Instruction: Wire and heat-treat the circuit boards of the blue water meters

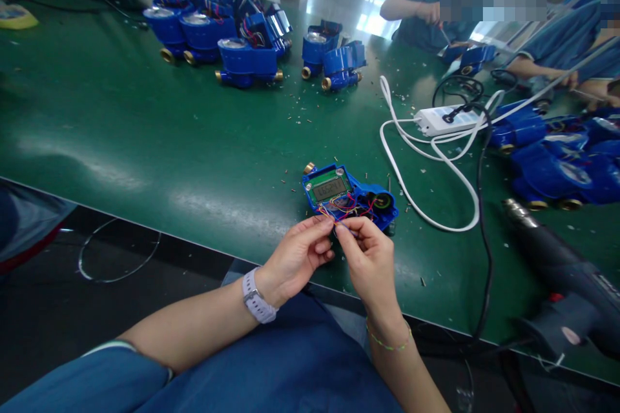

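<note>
An opened blue water meter (364,193) lies on the green table in front of me, its circuit board and lit-up digit display (331,189) facing up. Thin coloured wires (343,205) run out of its housing toward me. At the meter's near edge my left hand (306,251) pinches wire ends between thumb and forefinger. Close beside it, my right hand (365,251) is also closed in a pinch on the wires. The fingertips almost meet, and they hide the exact ends.
Several blue meters (249,64) stand at the back, and more (557,161) crowd the right side. A white power strip (450,119) with looped white cable (431,222) lies right of centre. A heat gun (562,271) rests at the right edge. Co-workers' hands (429,13) work across the table.
</note>
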### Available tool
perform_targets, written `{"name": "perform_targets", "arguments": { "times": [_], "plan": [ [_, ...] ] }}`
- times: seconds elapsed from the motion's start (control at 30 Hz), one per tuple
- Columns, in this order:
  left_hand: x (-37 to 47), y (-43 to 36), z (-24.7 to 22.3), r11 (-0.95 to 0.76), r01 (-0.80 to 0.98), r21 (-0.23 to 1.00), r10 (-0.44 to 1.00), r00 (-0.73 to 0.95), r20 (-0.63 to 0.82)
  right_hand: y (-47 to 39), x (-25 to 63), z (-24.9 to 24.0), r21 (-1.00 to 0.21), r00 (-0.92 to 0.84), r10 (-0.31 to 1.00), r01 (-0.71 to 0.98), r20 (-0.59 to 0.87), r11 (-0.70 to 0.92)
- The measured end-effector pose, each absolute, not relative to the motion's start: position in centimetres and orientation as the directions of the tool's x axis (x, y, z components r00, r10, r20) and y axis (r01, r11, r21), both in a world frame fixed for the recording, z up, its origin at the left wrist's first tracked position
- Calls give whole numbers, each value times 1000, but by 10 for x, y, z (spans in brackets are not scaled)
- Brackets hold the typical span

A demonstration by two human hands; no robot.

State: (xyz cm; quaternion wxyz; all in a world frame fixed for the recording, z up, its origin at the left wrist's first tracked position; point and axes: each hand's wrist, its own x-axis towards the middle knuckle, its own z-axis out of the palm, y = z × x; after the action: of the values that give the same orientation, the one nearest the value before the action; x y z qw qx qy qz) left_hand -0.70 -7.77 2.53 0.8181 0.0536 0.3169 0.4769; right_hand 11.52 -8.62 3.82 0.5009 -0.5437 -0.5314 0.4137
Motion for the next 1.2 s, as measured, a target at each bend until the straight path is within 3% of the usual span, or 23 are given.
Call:
{"name": "perform_targets", "arguments": {
  "times": [0.13,0.4,0.57,0.77,1.2],
  "plan": [
    [-13,-75,25,513,-761,397,825,310,-472,-86,120,35,-973,85,989,209,118,98],
    [-11,-79,30,487,-624,611,872,315,-373,-90,117,37,-946,-32,985,276,169,171],
    [-9,-76,28,484,-584,651,875,308,-374,-92,116,36,-956,-5,991,263,136,133],
    [-8,-74,29,526,-630,571,846,317,-429,-90,115,32,-928,25,980,326,198,179],
    [-10,-69,32,586,-717,378,782,380,-494,-90,119,36,-948,34,986,282,161,145]
  ]
}}
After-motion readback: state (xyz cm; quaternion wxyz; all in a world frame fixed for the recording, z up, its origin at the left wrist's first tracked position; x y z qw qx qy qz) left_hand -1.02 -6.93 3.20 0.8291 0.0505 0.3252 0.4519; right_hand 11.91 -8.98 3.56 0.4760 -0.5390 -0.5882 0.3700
